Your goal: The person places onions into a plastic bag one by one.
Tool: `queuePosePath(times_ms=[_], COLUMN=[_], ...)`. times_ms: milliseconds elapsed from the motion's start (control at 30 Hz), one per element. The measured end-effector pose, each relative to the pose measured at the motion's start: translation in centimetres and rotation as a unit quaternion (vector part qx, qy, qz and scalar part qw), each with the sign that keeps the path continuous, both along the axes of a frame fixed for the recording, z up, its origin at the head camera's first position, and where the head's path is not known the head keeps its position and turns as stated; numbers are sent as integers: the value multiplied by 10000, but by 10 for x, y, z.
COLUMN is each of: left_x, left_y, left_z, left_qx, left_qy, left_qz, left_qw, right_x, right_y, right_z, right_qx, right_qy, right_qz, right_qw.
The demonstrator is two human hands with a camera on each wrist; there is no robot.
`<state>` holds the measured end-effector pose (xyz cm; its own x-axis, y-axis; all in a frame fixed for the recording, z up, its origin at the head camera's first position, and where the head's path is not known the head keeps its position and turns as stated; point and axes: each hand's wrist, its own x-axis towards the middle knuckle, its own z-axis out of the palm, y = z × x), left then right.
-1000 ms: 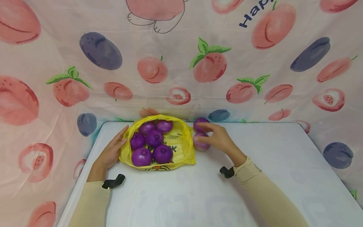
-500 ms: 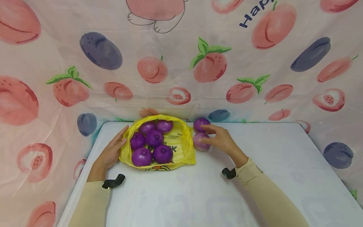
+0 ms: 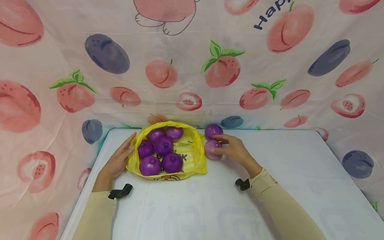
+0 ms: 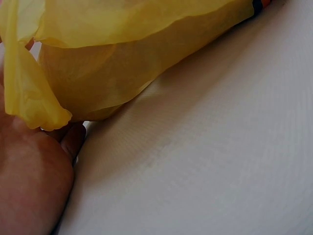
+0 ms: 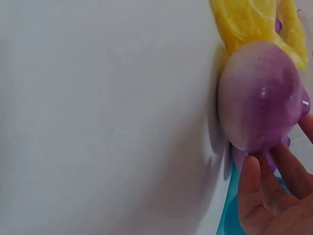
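Note:
A yellow plastic bag (image 3: pixel 196 156) lies with its mouth wide, and several purple onions (image 3: pixel 163 146) show inside. My left hand (image 3: pixel 116 160) rests against the bag's left side, fingers straight and thumb at the rim; in the left wrist view a fold of the bag (image 4: pixel 34 98) hangs over the palm. Two more onions stand just right of the bag: a paler near onion (image 3: pixel 212 149) and a darker far onion (image 3: pixel 213 130). My right hand (image 3: pixel 235 148) is at the near onion's right side. In the right wrist view its fingertips are right at the edge of that onion (image 5: pixel 259 95).
The white table (image 3: pixel 186 210) ends at a cloth backdrop (image 3: pixel 192 50) printed with peaches and dark fruit. A small black camera sits on each wrist, the left camera (image 3: pixel 121 191) and the right camera (image 3: pixel 242 184).
My right hand has shifted slightly right, and its fingers cover less of the two loose onions. The left hand, the bag and the onions have stayed in place.

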<state>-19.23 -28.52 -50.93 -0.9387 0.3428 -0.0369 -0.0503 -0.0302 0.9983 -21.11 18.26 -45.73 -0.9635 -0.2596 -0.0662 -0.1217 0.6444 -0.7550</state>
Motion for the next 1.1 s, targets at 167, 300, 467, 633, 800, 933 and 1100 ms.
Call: queuePosePath(times_ms=[167,300,467,633,800,933,1100], left_x=[0,0,0,0,0,0,0], left_y=[0,0,0,0,0,1,0], left_z=[0,0,0,0,1,2,2], left_qx=[14,-3,-3,24,3,-61,-12], left_qy=[11,-4,-34,-18,-23,-30,-56], left_qz=[-6,0,5,-12,-8,7,-2], left_qw=[10000,10000,10000,10000,10000,10000,10000], right_x=[-1,-3,-3,-2,-3,-2,-1], right_y=[0,1,0,-2,-1,-1,-1], right_z=[-4,-8,-11,-11,-12,-13,-9], right_qx=[102,216,247,197,221,278,237], right_qy=[-65,-101,-173,-255,-210,-115,-31], right_qz=[-20,-15,-11,-12,-13,-17,-77], right_qw=[9999,9997,9995,9995,9995,9995,9997])
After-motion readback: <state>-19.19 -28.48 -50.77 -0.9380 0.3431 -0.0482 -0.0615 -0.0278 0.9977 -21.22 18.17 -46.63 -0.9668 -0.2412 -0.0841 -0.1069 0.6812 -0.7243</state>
